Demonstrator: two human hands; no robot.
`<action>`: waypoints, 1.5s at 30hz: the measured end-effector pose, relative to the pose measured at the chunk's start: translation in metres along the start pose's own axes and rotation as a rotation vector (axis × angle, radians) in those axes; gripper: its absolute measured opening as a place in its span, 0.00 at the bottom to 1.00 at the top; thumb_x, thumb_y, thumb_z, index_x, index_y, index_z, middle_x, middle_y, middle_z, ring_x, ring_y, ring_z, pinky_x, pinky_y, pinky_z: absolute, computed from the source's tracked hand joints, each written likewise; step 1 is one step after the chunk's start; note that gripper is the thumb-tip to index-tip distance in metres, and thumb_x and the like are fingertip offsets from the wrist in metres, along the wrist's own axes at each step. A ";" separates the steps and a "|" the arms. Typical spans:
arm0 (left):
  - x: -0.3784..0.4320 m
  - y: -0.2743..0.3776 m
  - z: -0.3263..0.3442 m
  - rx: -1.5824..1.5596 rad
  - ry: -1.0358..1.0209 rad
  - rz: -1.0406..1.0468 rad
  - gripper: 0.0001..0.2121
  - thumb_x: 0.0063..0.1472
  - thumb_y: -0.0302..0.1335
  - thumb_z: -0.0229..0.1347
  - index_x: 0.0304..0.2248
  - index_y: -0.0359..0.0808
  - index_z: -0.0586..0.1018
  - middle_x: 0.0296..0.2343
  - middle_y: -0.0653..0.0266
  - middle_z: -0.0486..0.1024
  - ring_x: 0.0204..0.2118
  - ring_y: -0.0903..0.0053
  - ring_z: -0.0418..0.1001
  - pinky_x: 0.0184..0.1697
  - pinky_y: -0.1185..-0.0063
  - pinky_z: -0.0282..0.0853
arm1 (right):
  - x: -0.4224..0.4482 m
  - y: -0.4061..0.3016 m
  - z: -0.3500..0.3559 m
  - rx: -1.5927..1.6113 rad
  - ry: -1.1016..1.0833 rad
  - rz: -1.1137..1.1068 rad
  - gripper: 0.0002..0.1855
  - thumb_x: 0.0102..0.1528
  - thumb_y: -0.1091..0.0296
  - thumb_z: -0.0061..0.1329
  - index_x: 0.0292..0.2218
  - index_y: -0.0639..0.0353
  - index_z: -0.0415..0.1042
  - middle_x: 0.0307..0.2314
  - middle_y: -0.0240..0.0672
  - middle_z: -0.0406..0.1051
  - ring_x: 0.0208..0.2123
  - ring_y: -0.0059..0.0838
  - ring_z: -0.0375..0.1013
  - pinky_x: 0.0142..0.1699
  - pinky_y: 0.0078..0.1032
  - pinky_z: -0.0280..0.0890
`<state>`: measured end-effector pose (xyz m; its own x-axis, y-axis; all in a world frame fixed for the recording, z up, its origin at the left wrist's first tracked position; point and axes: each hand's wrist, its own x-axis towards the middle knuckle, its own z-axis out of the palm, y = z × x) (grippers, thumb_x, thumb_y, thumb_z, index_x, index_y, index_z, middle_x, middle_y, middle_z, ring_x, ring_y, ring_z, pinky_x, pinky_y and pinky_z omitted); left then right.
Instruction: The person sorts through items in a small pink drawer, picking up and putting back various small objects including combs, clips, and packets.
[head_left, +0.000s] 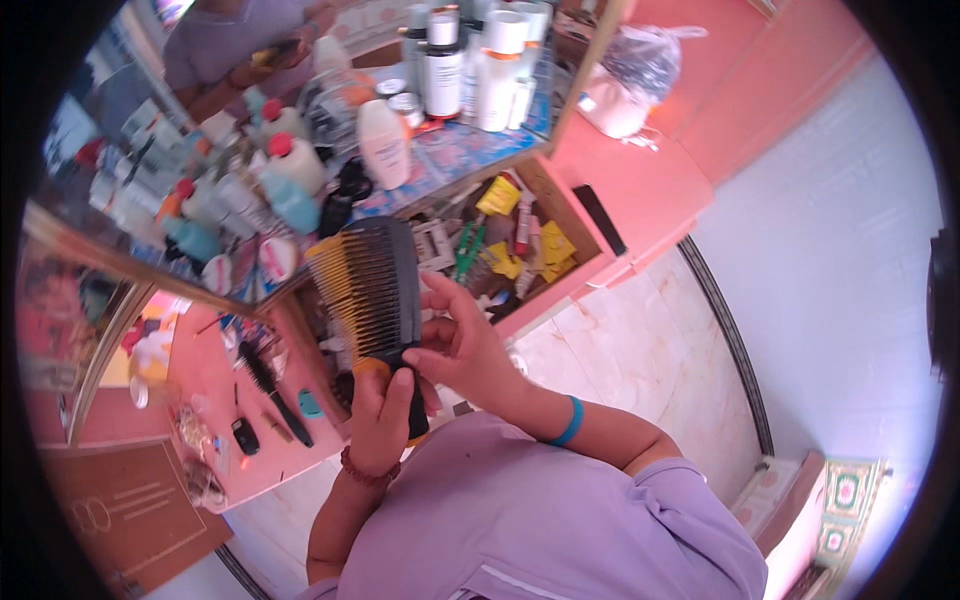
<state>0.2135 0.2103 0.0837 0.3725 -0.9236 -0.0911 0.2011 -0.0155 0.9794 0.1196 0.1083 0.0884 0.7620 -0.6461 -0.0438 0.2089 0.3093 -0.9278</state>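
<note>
A wide-toothed comb (401, 292), black with a yellow-orange part along its teeth, is held upright before my chest, over the edge of an open drawer. My left hand (381, 409) is closed round its handle, the thumb lying on the front; a dark red bead bracelet is on that wrist. My right hand (457, 352) touches the comb at the neck with thumb and fingers, the forefinger raised along its back edge; a blue band (571, 421) is on that wrist. A mirror behind reflects part of a person in a purple top.
The open drawer (592, 244) holds yellow sachets, tubes and a green clip. White bottles (499, 75) and a lotion bottle (384, 146) stand on the shelf above. A black comb (600, 219) lies right of the drawer; a round hairbrush (274, 397) lies on the pink surface at left.
</note>
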 end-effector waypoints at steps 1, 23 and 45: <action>0.008 -0.004 0.010 0.030 -0.044 -0.001 0.09 0.60 0.28 0.39 0.34 0.28 0.60 0.18 0.63 0.68 0.20 0.83 0.65 0.23 0.85 0.62 | -0.004 -0.002 -0.017 0.038 -0.020 0.032 0.26 0.49 0.80 0.42 0.48 0.62 0.50 0.41 0.35 0.56 0.37 0.22 0.64 0.40 0.18 0.64; 0.180 -0.087 0.268 0.036 -0.506 -0.535 0.25 0.56 0.29 0.46 0.51 0.34 0.50 0.40 0.57 0.63 0.40 0.76 0.65 0.38 0.79 0.67 | 0.058 -0.019 -0.435 -0.565 0.395 0.104 0.17 0.49 0.78 0.42 0.42 0.67 0.57 0.25 0.35 0.67 0.26 0.21 0.67 0.33 0.18 0.63; 0.103 -0.035 0.096 0.428 0.153 -0.245 0.12 0.51 0.28 0.52 0.36 0.32 0.70 0.28 0.64 0.70 0.32 0.81 0.69 0.34 0.83 0.65 | 0.069 -0.044 -0.370 -1.098 0.416 -0.273 0.17 0.43 0.74 0.48 0.38 0.63 0.65 0.25 0.38 0.67 0.26 0.30 0.68 0.32 0.24 0.64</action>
<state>0.1576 0.0784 0.0574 0.4956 -0.8069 -0.3214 -0.0780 -0.4099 0.9088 -0.0644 -0.2081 -0.0114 0.4758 -0.8357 0.2742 -0.4545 -0.5005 -0.7368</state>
